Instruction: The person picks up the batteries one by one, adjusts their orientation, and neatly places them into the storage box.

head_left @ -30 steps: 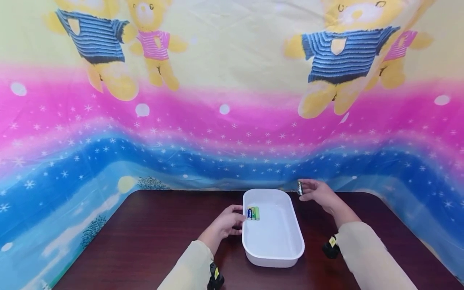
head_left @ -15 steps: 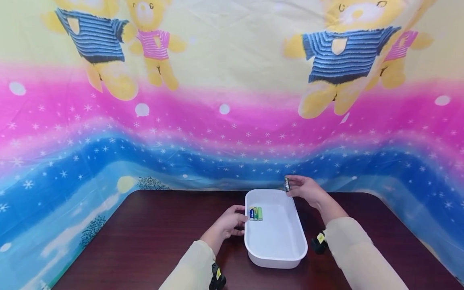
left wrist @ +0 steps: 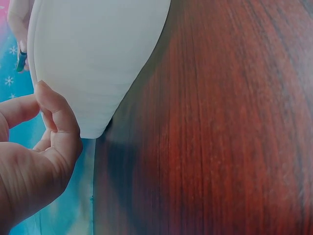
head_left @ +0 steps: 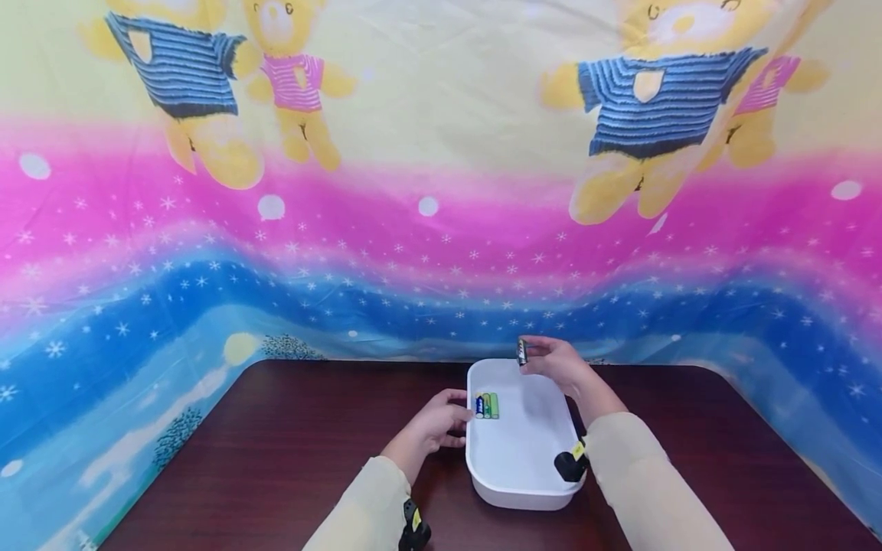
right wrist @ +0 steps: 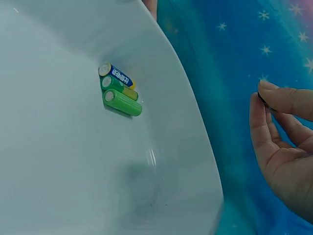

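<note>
A white rectangular tray (head_left: 524, 459) stands on the table. Three batteries (head_left: 486, 405) lie side by side in it near the left wall: one blue and yellow, one green and yellow, one light green. My left hand (head_left: 441, 421) holds the tray's left side, with fingertips against the rim and outer wall. Above the tray's far end, my right hand (head_left: 561, 367) pinches a dark battery (head_left: 521, 351) between thumb and fingers, tilted nearly upright. In the right wrist view, only a dark sliver of this battery (right wrist: 262, 99) shows between the fingertips.
The dark red-brown wooden table (head_left: 289, 459) reaches around the tray. Behind it hangs a printed cloth (head_left: 441, 268) with bears and snowflakes. Black wrist cameras (head_left: 571, 464) are strapped to both sleeves; the right one passes above the tray's right rim.
My right hand has moved left with the dark battery, from beyond the tray's right side to over its far end. The tray has shifted slightly right, my left hand along with it.
</note>
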Tool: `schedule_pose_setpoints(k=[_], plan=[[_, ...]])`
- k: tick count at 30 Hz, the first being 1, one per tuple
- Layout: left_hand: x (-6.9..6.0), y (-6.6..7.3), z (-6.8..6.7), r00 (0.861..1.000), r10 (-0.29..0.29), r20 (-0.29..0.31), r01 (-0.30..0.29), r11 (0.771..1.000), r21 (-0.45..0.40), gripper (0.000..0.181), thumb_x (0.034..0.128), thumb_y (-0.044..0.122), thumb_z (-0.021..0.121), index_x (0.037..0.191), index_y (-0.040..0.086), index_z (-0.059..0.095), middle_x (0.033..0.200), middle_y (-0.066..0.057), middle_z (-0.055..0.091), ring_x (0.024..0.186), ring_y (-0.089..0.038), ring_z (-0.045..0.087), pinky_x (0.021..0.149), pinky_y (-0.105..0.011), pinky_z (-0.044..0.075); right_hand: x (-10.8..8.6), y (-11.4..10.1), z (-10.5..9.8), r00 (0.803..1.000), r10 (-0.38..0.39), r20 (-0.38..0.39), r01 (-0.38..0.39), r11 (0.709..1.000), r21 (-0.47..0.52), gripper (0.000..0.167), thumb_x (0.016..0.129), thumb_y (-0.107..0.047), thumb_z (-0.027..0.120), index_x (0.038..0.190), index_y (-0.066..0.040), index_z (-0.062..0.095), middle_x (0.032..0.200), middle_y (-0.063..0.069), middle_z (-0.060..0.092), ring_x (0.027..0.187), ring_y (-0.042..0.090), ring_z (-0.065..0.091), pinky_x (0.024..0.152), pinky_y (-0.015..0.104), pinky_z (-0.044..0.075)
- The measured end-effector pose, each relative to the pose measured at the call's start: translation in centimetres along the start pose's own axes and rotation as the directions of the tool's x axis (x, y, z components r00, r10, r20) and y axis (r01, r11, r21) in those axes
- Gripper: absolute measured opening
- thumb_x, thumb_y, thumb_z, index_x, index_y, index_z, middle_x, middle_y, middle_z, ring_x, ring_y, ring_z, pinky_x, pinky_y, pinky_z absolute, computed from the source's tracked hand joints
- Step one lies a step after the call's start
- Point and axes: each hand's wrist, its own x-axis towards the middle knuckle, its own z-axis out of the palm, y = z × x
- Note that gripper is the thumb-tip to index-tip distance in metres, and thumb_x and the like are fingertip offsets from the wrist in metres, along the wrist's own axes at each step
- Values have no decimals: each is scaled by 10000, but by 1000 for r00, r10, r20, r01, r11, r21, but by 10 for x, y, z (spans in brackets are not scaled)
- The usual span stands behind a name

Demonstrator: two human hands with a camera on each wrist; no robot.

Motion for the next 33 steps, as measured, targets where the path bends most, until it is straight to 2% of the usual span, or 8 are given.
schedule_pose_setpoints(k=[12,19,22,26,29,31,33], plan=[[-1,0,0,1000,1,-4,-1,1000,5,473,851,15,559,1298,21,406,1027,-236,606,729,-196,580,488,-231,486,5,18,9,999,53,6,-53,989,140,668,753,140,625,1366,-8,404,1331,259,393,1163,371,451,916,357,461],[-1,0,0,1000,2,-6,-2,1000,2,482,846,13,560,1302,15,401,1016,-235,609,715,-185,575,482,-223,483,11,28,16,997,71,-32,-66,989,134,655,756,163,612,1360,1,417,1274,256,428,1088,336,504,878,358,485],[-1,1,0,1000,0,-9,0,1000,8,483,849,15,561,1305,17,401,1016,-230,609,721,-190,577,482,-225,486,13,30,20,995,89,-39,-85,992,94,663,739,175,617,1351,6,425,1253,259,458,1038,313,542,893,395,473],[-1,1,0,1000,0,-10,0,1000,15,483,854,20,563,1310,22,402,1026,-228,607,735,-201,583,488,-234,490,15,35,27,991,126,-40,-125,992,28,648,720,185,619,1321,17,443,1135,223,532,857,242,596,867,418,481],[-2,1,0,1000,2,-11,-2,1000,16,484,853,20,563,1309,21,402,1028,-230,605,738,-204,585,490,-236,491,15,42,32,987,152,-48,-156,984,-83,610,701,181,638,1271,39,474,911,143,576,642,162,558,704,350,525],[-2,1,0,1000,1,-12,-1,1000,16,479,853,18,561,1305,21,406,1029,-231,605,742,-209,588,490,-236,491,16,47,34,983,177,-52,-184,968,-173,595,686,173,661,1241,36,494,775,94,553,550,142,493,576,303,493],[-3,1,1,1000,0,-13,0,1000,17,472,852,17,560,1299,22,411,1032,-232,604,748,-215,593,490,-234,491,15,50,37,980,195,-51,-201,949,-242,584,680,166,676,1222,35,503,682,66,521,506,140,446,516,276,449]])
